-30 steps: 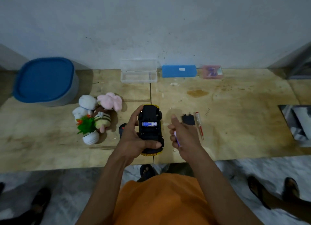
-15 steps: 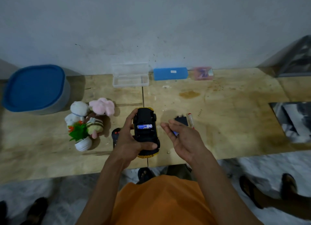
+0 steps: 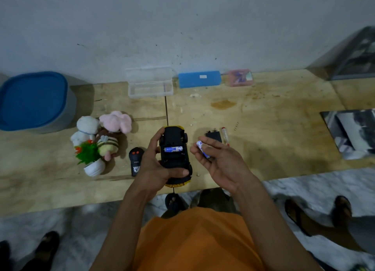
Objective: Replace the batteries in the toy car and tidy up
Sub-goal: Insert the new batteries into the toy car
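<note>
My left hand (image 3: 154, 167) grips a yellow toy car (image 3: 175, 159) turned upside down, its black underside facing up. One blue and white battery (image 3: 173, 149) lies in the open battery bay. My right hand (image 3: 218, 163) is just right of the car, palm up, holding a second blue and white battery (image 3: 201, 146) between thumb and fingers. The black battery cover (image 3: 213, 136) and a red-handled screwdriver (image 3: 224, 135) lie on the table behind my right hand.
A black remote (image 3: 135, 161) lies left of the car, beside plush toys (image 3: 105, 132) and a small potted plant (image 3: 90, 159). A blue-lidded tub (image 3: 34, 100) stands far left. A clear box (image 3: 150, 84), blue case (image 3: 199, 79) and pink packet (image 3: 239, 78) line the wall.
My right hand has turned palm up and brought the battery into sight at its fingertips. The left hand keeps hold of the car.
</note>
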`<state>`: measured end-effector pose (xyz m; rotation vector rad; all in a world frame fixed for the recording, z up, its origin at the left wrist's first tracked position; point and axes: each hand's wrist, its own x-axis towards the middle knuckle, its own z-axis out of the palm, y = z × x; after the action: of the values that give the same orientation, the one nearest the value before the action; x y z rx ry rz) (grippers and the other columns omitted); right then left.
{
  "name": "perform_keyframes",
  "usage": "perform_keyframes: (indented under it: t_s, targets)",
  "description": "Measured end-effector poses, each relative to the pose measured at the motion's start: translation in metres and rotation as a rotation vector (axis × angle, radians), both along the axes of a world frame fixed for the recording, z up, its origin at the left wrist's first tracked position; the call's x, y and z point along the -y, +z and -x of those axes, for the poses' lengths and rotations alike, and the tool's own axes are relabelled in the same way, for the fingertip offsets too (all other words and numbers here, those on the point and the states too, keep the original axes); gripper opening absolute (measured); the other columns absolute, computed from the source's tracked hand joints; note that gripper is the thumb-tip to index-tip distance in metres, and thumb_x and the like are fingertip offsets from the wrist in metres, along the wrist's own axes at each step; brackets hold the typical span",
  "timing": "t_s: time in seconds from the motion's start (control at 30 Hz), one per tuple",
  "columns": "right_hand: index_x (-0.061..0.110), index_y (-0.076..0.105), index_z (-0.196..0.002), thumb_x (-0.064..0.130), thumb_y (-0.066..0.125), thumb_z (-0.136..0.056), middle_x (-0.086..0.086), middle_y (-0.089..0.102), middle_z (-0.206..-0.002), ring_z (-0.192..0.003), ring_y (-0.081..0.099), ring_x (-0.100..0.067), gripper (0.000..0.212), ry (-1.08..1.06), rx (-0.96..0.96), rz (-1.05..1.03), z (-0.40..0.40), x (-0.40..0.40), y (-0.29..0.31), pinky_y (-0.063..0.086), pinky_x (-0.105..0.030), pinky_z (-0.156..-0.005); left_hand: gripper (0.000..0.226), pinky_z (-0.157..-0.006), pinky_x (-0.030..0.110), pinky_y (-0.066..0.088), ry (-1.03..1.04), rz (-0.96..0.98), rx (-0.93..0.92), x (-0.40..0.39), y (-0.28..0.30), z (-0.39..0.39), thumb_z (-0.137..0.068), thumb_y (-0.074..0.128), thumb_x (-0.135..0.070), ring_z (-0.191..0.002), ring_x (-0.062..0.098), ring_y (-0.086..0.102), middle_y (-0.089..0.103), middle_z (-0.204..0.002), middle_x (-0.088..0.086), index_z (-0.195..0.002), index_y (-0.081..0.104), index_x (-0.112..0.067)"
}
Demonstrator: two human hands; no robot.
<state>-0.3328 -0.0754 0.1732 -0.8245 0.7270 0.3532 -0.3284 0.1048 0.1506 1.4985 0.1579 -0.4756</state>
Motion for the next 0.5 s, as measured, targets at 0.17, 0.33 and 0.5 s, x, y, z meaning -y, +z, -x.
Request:
perform_keyframes:
  t_s: [0.17,0.33,0.5]
  targets:
    - [0.0,0.062,-0.118,-0.002,0.054,-0.099,-0.013,0.07,-0.09,-0.089,0.074,-0.025,0.021,0.058,0.054,0.107,0.002,-0.001,-0.002,0.061,-0.028,-0.079,0.12,-0.063,0.021,0.058,-0.003,-0.007,0.0,-0.001,0.0,0.006,-0.058,0.079,0.029,-0.088,-0.002,0.071,0.054,-0.123,-0.006,-0.15,0.036,-0.034]
    - [0.014,0.066,-0.107,0.016,0.063,-0.098,-0.008,0.072,-0.094,-0.081,0.065,-0.011,0.01,0.199,0.148,0.499,0.005,-0.009,-0.005,0.049,-0.024,-0.064,0.12,-0.062,0.02,0.058,-0.018,-0.009,0.011,-0.002,0.003,0.013,-0.058,0.077,0.032,-0.086,-0.003,0.071,0.053,-0.123,-0.008,-0.152,0.034,-0.03]
    - [0.018,0.066,-0.094,0.022,0.076,-0.089,0.004,0.072,-0.088,-0.072,0.064,-0.003,0.012,0.285,0.471,0.832,0.0,-0.014,-0.006,0.052,-0.031,-0.066,0.12,-0.07,0.028,0.061,-0.025,-0.004,0.026,0.0,0.005,0.012,-0.058,0.079,0.03,-0.094,0.007,0.072,0.055,-0.128,-0.006,-0.152,0.035,-0.031]
